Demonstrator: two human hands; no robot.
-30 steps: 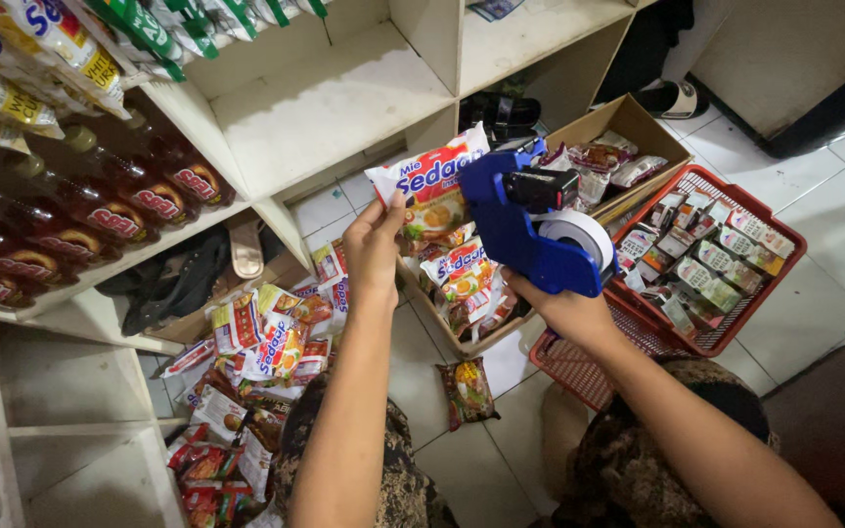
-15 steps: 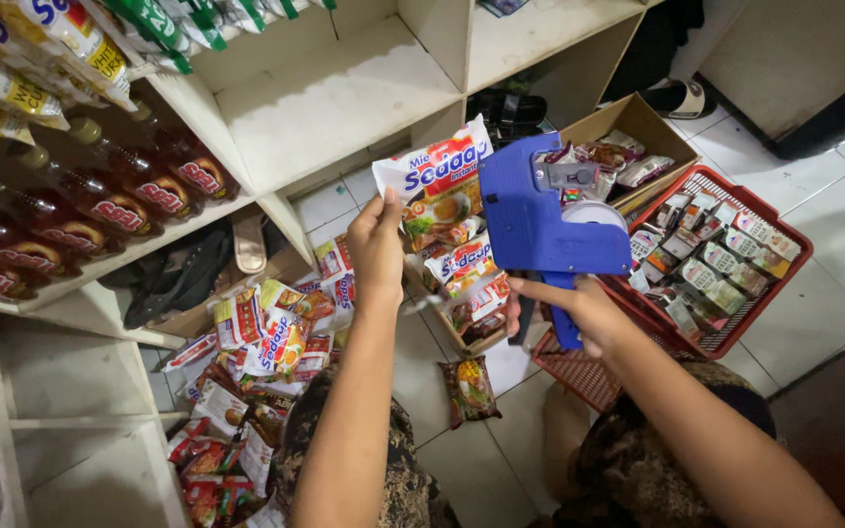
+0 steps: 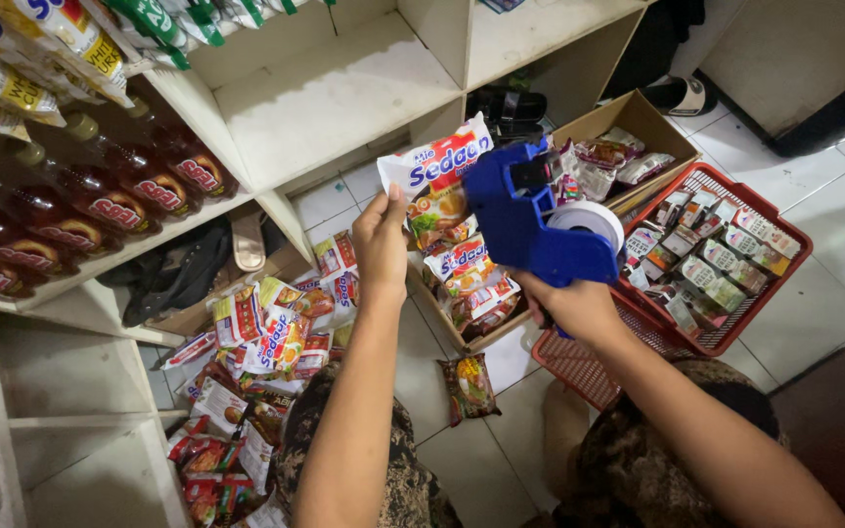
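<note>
Right hand, clamped on the blue price gun, has swung it against the noodle packet gripped by the left hand.

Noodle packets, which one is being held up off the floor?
The white and red packet pinched in the left hand, beside the blue label gun; the others lie below.

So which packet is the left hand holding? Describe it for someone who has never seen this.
Start at the open cardboard box on the floor. Above its near end, the left hand holds up a noodle packet against the blue label gun. It is the only packet held aloft, white-topped.
</note>
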